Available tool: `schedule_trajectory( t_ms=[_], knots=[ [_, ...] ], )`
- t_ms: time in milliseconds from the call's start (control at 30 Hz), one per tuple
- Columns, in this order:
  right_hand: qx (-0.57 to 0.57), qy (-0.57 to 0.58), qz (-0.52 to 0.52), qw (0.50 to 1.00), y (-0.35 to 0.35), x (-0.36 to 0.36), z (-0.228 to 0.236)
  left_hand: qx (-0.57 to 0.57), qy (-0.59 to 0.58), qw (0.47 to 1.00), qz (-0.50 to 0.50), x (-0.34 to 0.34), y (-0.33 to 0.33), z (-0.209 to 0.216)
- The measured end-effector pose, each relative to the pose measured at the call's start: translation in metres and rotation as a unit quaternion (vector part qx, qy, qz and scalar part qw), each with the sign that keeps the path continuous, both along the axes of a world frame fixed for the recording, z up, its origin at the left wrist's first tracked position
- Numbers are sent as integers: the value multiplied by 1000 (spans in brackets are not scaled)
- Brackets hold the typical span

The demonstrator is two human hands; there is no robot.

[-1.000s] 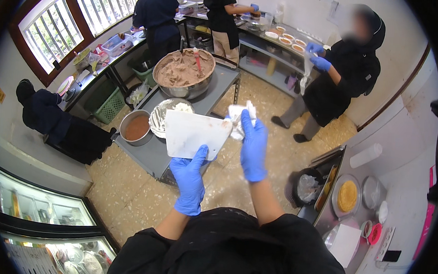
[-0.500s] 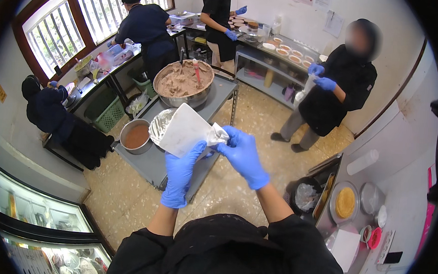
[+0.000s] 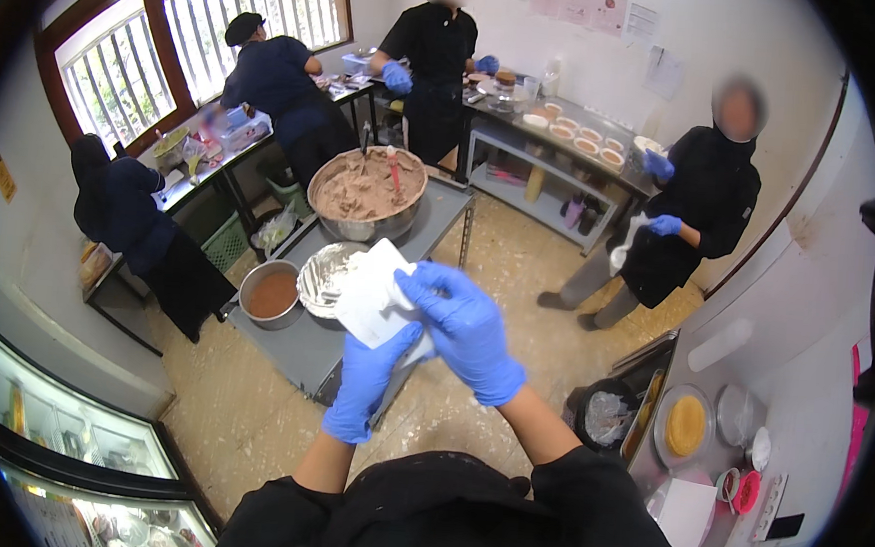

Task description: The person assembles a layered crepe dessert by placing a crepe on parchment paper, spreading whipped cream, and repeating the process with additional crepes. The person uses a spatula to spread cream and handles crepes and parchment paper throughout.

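My left hand [image 3: 366,384], in a blue glove, is closed on a flat white scraper [image 3: 367,309], its thumb lying over the face. Held at the scraper's upper right is my right hand [image 3: 469,331], also gloved, with fingers pinched on crumpled white material [image 3: 402,276]. Whether this is cloth or a thin bag I cannot tell; the fingers hide most of it. White material also shows below the hands. Just beyond, a metal bowl [image 3: 308,286] smeared with white cream stands on the grey table [image 3: 451,209].
A large bowl [image 3: 345,226] of brown cream holds a red spatula [image 3: 394,174]. Beside it is a round pan [image 3: 247,307] with brown filling. Several co-workers stand around the room. At right, a counter bears a yellow cake layer [image 3: 686,426] and a bin [image 3: 589,413] stands beside it.
The scraper has turned and tilted in my left hand, showing less of its face. My right hand has moved up and left over its edge. The co-worker at right has spread their hands apart.
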State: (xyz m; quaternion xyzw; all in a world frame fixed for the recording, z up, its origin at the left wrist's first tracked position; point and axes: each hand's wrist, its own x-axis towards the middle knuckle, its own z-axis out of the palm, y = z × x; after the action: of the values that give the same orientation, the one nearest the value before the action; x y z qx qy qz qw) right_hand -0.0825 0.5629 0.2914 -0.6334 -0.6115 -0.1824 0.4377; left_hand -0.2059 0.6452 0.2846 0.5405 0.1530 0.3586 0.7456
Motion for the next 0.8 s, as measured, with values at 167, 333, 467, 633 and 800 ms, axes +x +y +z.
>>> schedule_trajectory(
  t_ms=[167,333,467,633,800],
  knots=[
    [49,-6,-38,998,-16,-20,0,-9,45,995,88,0,7,-3],
    [32,82,-81,993,-21,-20,-7,32,38,991,126,4,-1,-8],
    [53,-44,-87,994,-32,-24,-36,17,-33,984,174,9,9,-1],
    [152,506,58,847,-40,-9,-41,-31,-33,999,-25,6,32,-20],
    [138,399,127,898,-27,-29,-29,-5,-53,962,-268,41,35,-32]
  ],
)
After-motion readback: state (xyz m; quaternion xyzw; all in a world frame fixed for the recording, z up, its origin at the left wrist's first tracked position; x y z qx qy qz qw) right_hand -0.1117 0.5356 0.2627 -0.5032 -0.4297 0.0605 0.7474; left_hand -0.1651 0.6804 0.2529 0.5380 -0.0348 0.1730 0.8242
